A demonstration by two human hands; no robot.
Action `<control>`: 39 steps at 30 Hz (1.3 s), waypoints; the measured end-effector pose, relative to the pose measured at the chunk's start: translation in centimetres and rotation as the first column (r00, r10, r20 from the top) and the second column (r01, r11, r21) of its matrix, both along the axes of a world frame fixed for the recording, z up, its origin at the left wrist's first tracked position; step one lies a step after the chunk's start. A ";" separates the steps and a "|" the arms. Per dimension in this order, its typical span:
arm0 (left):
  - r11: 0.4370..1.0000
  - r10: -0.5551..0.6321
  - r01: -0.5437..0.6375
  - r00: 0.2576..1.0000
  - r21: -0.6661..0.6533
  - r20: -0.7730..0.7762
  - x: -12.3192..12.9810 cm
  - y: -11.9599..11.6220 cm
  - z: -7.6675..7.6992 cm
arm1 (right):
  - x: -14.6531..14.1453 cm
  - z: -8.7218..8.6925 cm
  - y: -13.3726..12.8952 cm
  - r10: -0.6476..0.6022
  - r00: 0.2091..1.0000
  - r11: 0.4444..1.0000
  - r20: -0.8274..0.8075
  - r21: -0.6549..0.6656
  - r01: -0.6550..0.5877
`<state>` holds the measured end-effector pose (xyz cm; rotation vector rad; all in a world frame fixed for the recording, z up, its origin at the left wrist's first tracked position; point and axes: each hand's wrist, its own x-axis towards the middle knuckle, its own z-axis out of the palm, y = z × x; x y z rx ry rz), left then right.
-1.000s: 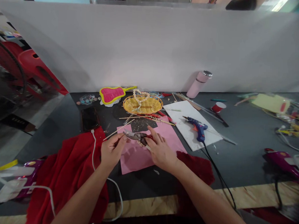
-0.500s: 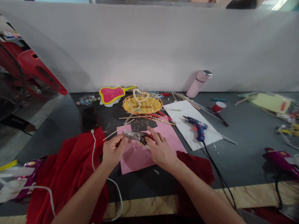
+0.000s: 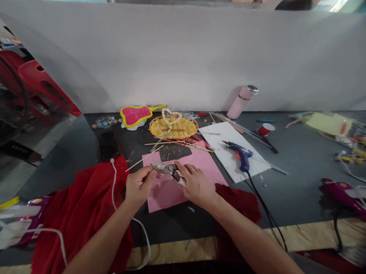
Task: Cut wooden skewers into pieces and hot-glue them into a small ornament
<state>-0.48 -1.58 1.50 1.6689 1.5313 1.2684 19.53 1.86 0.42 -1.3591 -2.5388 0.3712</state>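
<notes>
My right hand (image 3: 196,184) is closed around the handles of a pair of pruning shears (image 3: 169,168), whose metal blades point left. Close to the blade tips, my left hand (image 3: 141,183) pinches with thumb and forefinger; whatever small piece it holds is too small or hidden to make out. Both hands are above a pink sheet of paper (image 3: 165,194) on the dark table. Just behind them lie thin wooden sticks (image 3: 145,157) and a scatter of small crumbs (image 3: 172,152).
Behind stand a yellow woven basket (image 3: 157,130), a pink-and-yellow paddle-shaped piece (image 3: 137,115) and a pink flask (image 3: 241,102). A blue glue gun (image 3: 244,158) rests on a white board (image 3: 214,140) at right. A phone (image 3: 108,145) and red cloth (image 3: 86,197) lie left.
My right hand's fingers have curled in around the shears' handles, and the shears have turned slightly. My left hand stays nearly in place by the blade tips.
</notes>
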 end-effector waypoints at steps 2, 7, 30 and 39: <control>1.000 0.013 -0.013 1.000 -0.009 0.002 0.0 0.0 -0.1 | -0.1 0.1 -0.1 -0.006 1.000 1.000 0.020 -0.006 0.006; 0.999 0.000 0.000 1.000 -0.032 0.017 0.1 0.5 -0.6 | 0.2 0.1 0.3 -0.064 0.997 0.998 0.054 -0.012 0.064; 0.931 -0.099 0.206 0.937 -0.301 0.334 -1.2 1.7 -0.5 | 1.4 -0.2 1.6 -0.025 1.000 0.998 -0.011 -0.060 0.024; 0.987 -0.026 0.041 0.995 -0.158 0.096 -0.7 1.8 -1.2 | 1.4 -0.6 1.7 -0.058 0.998 0.996 -0.022 -0.074 0.056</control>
